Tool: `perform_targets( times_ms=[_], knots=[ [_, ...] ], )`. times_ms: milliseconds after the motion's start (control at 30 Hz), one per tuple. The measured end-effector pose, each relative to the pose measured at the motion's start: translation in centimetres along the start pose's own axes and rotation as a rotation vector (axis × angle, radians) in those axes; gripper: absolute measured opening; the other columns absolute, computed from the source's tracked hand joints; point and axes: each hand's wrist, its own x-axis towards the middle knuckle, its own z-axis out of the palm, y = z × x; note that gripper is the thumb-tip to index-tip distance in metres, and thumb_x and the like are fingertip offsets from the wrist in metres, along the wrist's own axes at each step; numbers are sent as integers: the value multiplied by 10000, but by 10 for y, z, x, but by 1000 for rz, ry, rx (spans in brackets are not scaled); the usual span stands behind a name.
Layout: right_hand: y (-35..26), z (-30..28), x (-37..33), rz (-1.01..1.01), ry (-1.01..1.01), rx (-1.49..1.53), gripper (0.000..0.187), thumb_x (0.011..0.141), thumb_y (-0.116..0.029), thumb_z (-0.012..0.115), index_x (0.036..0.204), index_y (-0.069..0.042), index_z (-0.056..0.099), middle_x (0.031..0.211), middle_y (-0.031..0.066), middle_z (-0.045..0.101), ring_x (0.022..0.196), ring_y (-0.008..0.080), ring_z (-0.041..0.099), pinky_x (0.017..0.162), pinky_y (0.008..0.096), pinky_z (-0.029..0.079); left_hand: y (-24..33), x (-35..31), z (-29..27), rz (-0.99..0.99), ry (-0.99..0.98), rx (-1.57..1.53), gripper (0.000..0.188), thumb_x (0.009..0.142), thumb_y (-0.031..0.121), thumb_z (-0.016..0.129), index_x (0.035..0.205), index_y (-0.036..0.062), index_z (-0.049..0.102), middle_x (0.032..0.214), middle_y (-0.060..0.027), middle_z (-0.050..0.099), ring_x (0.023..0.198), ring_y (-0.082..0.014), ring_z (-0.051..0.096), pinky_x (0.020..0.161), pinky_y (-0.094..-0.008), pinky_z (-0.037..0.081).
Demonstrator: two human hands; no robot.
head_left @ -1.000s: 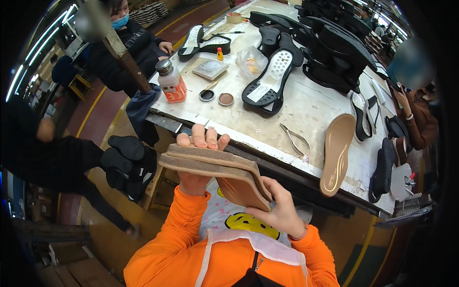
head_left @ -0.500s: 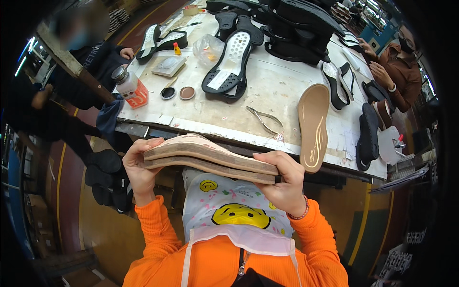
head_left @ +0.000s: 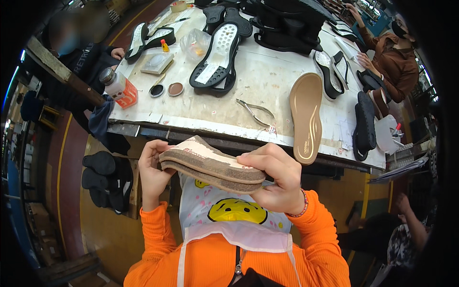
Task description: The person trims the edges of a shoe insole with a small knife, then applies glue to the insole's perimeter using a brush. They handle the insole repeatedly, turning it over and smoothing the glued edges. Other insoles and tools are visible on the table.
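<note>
Handling of the footbed pair (head_left: 213, 165) appears to be under way: its two layers are stacked edge to edge between the fingers of both hands, while the single footbed (head_left: 306, 117), beyond the right fingers on the table (head_left: 224, 129), is out of hand; completion cannot be judged. The left hand (head_left: 155, 167) is curled closed around the pair's left end. The right hand (head_left: 276, 178) clamps the opposite end, digits parted only by the stack's thickness.
</note>
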Motion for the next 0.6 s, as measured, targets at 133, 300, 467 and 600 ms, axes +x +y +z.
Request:
perform_targets(
  times_ms=[133, 300, 467, 600],
  knots=[
    [-2, 1, 1, -55, -7, -14, 454, 501, 72, 654, 951, 13, 660, 801, 112, 611, 693, 256, 587, 611, 315, 480, 14, 2, 8, -117, -66, 0, 586, 662, -123, 732, 1189, 32, 525, 1073, -61, 621, 994, -115, 590, 890, -249, 460],
    [-4, 3, 3, -84, -19, -27, 460, 493, 60, 656, 951, 10, 655, 788, 108, 600, 682, 259, 578, 602, 319, 475, 53, 2, 22, 207, -77, 322, 590, 576, 17, 766, 1143, 59, 608, 1181, -94, 636, 1170, -289, 572, 1065, -421, 334],
    [-4, 5, 1, -61, -37, -22, 450, 497, 55, 661, 944, 9, 656, 781, 104, 596, 676, 260, 577, 600, 323, 474, 83, 2, 38, 422, -246, 380, 507, 588, 64, 764, 1082, 109, 664, 1190, -89, 647, 1230, -317, 543, 1116, -536, 207],
    [-6, 5, 3, -43, -34, -32, 432, 509, 54, 671, 938, 5, 661, 776, 105, 596, 675, 265, 584, 602, 324, 477, 87, 7, 51, 447, -307, 456, 362, 658, 85, 776, 1007, 112, 686, 1027, -68, 711, 1092, -265, 645, 1126, -521, 215]
  ],
)
